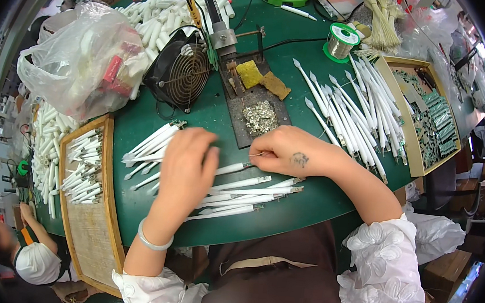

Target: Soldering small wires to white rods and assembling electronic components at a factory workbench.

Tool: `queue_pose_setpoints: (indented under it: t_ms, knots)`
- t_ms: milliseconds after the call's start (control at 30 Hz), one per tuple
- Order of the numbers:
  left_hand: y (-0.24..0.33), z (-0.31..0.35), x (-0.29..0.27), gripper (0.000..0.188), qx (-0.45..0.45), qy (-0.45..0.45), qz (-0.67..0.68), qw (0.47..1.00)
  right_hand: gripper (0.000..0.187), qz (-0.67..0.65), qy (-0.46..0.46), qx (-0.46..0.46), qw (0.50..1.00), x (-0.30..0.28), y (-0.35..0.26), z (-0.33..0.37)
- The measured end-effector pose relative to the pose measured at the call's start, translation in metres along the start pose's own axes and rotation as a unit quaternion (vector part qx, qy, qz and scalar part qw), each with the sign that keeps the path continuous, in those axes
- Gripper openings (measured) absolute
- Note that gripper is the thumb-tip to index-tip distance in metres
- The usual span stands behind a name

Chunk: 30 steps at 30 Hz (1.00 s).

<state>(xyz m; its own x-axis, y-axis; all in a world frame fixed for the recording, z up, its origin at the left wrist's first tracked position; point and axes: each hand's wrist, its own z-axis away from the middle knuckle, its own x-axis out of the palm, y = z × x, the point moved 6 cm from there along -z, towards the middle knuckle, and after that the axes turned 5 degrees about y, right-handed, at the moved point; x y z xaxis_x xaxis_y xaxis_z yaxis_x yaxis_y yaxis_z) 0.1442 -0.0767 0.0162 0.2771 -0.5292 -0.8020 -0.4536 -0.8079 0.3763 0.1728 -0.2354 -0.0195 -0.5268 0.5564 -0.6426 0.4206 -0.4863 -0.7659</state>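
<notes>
My left hand [186,167], its fingers smeared by motion, hovers palm down over slender white sticks [245,183] with pointed tips and small circuit-like ends. Whether it grips one is hidden. My right hand [288,151] is closed, thumb and forefinger pinching a thin wire [261,153]. Just below those fingertips lies the end of one white stick [232,168], which runs back toward my left hand. Another bunch of sticks [154,144] rests beyond my left hand. In front of my right hand, a dark metal stand [240,114] bears a heap of silvery solder scraps [260,117].
A black fan [183,71] and a filled plastic bag [89,60] stand left of the stand. Yellow sponges [249,74] lie on it. Solder spool [341,43], more white sticks [344,111] and a box of circuit boards [430,110] are right. A wooden tray [91,230] sits left; another person works beyond.
</notes>
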Motion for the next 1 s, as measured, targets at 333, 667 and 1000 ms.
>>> queue_pose_setpoints:
  t_ms: [333,667,1000]
  knots:
    - [-0.005,-0.002,0.039,0.011,-0.228,-0.181,0.327,0.899,0.014,-0.115,0.122,0.028,0.985,-0.018,0.005,0.000]
    - [-0.011,-0.004,0.047,0.010,-0.346,-0.182,0.447,0.804,0.012,0.017,0.284,-0.163,0.945,-0.030,-0.018,0.008]
    - [-0.011,-0.004,0.048,0.007,-0.347,-0.171,0.472,0.792,0.011,0.092,0.301,-0.220,0.923,-0.028,-0.023,0.010]
